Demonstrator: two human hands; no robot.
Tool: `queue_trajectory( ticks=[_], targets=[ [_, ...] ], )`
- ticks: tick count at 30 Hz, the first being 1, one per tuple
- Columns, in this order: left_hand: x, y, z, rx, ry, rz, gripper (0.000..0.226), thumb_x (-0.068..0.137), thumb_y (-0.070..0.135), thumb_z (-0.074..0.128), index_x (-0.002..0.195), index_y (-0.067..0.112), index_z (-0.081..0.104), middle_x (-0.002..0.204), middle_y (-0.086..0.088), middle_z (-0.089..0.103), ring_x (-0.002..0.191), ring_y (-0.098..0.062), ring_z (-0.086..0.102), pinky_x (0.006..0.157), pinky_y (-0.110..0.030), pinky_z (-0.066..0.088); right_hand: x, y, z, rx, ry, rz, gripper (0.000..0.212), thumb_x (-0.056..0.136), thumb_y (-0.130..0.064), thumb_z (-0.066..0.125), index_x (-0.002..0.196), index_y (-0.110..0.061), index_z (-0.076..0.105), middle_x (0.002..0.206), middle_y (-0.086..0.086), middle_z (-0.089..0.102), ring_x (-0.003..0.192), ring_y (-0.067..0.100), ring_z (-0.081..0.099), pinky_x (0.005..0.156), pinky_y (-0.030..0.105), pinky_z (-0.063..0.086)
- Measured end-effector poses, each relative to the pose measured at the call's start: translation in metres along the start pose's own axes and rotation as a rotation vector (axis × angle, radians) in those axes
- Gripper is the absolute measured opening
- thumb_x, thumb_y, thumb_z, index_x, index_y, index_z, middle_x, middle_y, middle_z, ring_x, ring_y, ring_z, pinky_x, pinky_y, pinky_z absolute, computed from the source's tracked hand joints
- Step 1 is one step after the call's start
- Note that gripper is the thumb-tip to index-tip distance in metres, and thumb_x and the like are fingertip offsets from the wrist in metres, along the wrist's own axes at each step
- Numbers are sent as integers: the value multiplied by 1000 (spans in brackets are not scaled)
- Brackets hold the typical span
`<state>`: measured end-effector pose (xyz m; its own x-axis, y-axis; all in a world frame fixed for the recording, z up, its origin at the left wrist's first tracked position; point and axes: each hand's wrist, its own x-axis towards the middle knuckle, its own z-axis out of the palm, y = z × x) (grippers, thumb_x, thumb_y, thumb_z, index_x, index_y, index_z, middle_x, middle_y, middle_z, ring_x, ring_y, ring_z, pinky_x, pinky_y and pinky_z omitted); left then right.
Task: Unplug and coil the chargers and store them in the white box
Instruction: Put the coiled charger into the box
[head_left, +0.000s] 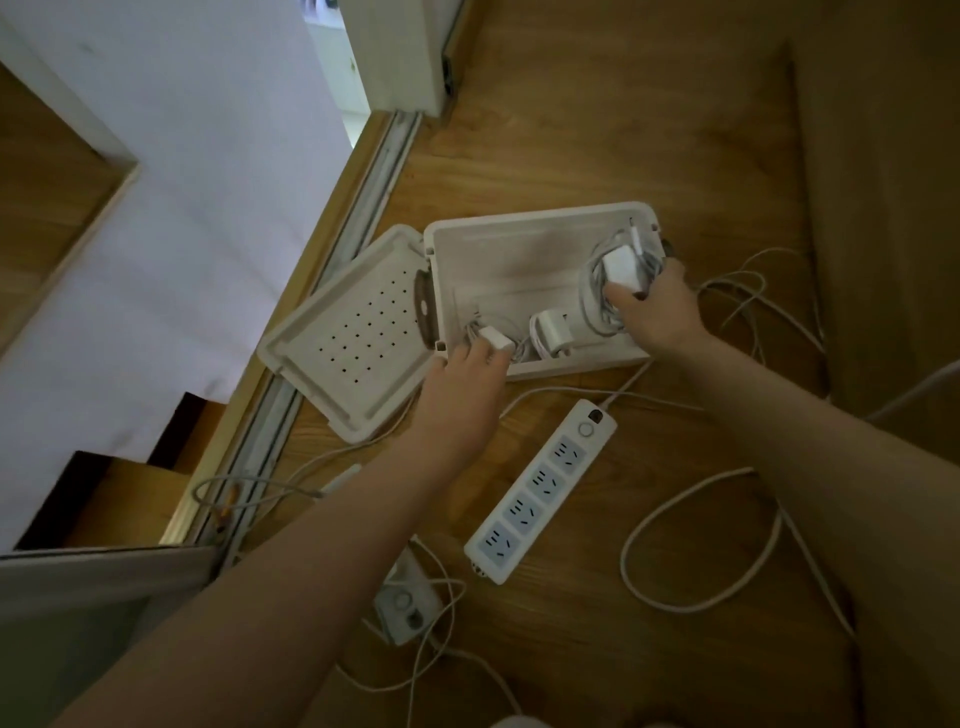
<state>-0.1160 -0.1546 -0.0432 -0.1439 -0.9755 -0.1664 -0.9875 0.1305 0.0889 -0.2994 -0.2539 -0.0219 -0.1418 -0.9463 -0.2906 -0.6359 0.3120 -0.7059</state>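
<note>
Three white plastic chargers sit inside the open white plastic box (519, 221), which rests on the wooden floor (597, 130) with its perforated white lid (353, 332) swung flat to the left. The small flat white charger (496, 338) is at the box's near left corner, pinched by the fingertips of the left hand (467, 374); its thin cable lies bunched beside it. The rounded white charger wrapped in its own cable (553, 332) lies in the middle against the near wall, untouched. The square white charger brick with a thick pale cable coil (623, 267) is at the right end, and the right hand (660, 306) grips brick and coil together from the near side. Both hands are thus closed on chargers and well apart, one at each end of the box.

These bundles look light. The bricks are hard and smooth and the cables soft and springy, so a coil will likely loosen if let go carelessly. The best hold is probably across the loops with a finger on the brick, pressing down until it settles.

Near the box lies a white four-socket power strip (540, 488) with nothing plugged in, and loose white cables (675, 519) trail over the floor around it.
</note>
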Motion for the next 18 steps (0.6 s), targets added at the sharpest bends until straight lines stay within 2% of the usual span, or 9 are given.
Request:
queue_trajectory(
  ticks=[5, 8, 14, 16, 18],
  targets=[
    [10, -3, 22, 11, 79, 17, 47, 93, 11, 50, 137, 21, 38, 136, -2, 45, 126, -21, 40, 103, -35, 34, 38, 18, 28, -215, 4, -4, 68, 90, -32, 58, 141, 0, 24, 139, 19, 42, 125, 34, 43, 100, 41, 39],
    [13, -4, 28, -1, 130, 6, 46, 91, 10, 53, 133, 23, 42, 131, 0, 48, 122, -20, 42, 103, -36, 33, 49, 31, 40, -347, -74, 1, 72, 92, -27, 57, 144, 1, 18, 144, 20, 33, 129, 35, 38, 102, 41, 36],
    [12, -3, 31, -20, 145, 3, 36, 91, 10, 52, 123, 24, 50, 124, 1, 52, 119, -20, 44, 100, -36, 34, 54, 41, 46, -833, -194, 33, 61, 97, -30, 47, 140, 6, 23, 141, 24, 30, 127, 37, 35, 103, 43, 38],
    [13, -3, 30, -18, 159, -4, 35, 91, 9, 52, 123, 24, 51, 122, 0, 54, 117, -21, 46, 98, -36, 34, 54, 44, 44, -960, -157, -26, 52, 99, -32, 39, 137, 2, 33, 134, 22, 39, 121, 37, 38, 99, 43, 40],
    [15, -2, 28, -14, 171, -8, 38, 90, 7, 52, 125, 24, 51, 121, -1, 53, 116, -22, 46, 99, -37, 34, 54, 44, 44, -1047, -98, -130, 40, 98, -30, 34, 128, -7, 48, 121, 17, 51, 112, 34, 44, 96, 39, 36]
  ],
)
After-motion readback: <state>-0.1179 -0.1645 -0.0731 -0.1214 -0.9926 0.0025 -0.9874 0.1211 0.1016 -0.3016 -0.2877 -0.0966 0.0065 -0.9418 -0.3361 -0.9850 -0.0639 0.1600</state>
